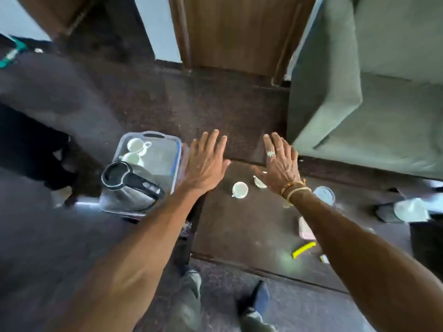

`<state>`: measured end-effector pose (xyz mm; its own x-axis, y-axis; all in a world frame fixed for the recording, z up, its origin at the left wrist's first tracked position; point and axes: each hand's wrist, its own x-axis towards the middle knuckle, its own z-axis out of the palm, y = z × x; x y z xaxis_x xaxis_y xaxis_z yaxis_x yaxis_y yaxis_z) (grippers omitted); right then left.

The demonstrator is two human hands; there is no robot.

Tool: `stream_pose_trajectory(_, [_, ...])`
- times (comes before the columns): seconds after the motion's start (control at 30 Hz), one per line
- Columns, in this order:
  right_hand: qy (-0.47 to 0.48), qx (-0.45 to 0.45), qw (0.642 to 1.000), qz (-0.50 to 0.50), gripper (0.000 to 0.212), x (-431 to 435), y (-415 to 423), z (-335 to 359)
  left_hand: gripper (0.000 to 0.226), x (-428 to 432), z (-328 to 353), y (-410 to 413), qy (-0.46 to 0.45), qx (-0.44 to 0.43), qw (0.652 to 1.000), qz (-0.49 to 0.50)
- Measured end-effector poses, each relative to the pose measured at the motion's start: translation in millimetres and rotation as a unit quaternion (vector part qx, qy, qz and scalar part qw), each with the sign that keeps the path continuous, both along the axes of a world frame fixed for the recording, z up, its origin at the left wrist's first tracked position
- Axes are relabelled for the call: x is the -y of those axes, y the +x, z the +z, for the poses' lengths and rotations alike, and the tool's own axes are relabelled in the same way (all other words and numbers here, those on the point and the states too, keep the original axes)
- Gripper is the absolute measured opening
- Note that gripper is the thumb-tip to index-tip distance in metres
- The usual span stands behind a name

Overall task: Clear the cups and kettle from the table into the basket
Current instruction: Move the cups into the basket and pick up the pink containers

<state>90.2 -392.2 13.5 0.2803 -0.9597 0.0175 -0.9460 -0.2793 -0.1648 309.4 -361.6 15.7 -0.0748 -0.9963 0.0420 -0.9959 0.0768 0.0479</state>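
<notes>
Blur smears the whole view, so fine detail is hard to read, and you cannot tell whether either palm touches anything. Your left hand (pixel 206 161) is flat, fingers spread, holding nothing, just beside the right wall of the clear basket (pixel 153 134). Your right hand (pixel 280 164) is spread and empty too, over the far edge of the dark table (pixel 239 226). Its wrist covers part of a small white piece (pixel 260 182), too blurred to identify. One white cup (pixel 239 190) stands upright on the table between your two wrists, touched by neither. In the basket, two white cups (pixel 136 144) lie at the far end and the kettle (pixel 131 185) at the near end, left of your left wrist. Your right forearm hides part of a pink object (pixel 305 230); a yellow strip (pixel 303 249) lies beside it. The green sofa (pixel 359 104) is cut off at the right.
</notes>
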Motion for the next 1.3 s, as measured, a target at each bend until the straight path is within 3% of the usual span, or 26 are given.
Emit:
stream_pose_trajectory(0.23, [0.017, -0.026, 0.997, -0.072, 0.098, -37, -147, 2, 0.076, -21, -2, -120, 0.031, 0.005, 0.998, -0.051])
stream_pose_trajectory(0.47, [0.058, -0.026, 0.992, -0.113, 0.101, -65, -208, -13, 0.077, -36, -11, -178, 0.049, -0.029, 0.996, -0.067])
stream_pose_trajectory(0.7, [0.116, -0.014, 0.981, -0.154, 0.093, -79, -196, -47, 0.078, -46, -54, -190, 0.133, -0.04, 0.988, -0.075])
stream_pose_trajectory(1.03, [0.186, -0.045, 0.975, -0.116, 0.098, -52, -152, -113, 0.085, -27, -113, -164, 0.21, -0.059, 0.976, 0.002])
stream_pose_trajectory(1.3, [0.223, -0.01, 0.973, -0.055, 0.108, 12, -118, -184, 0.092, -2, -181, -145, 0.246, -0.054, 0.965, 0.08])
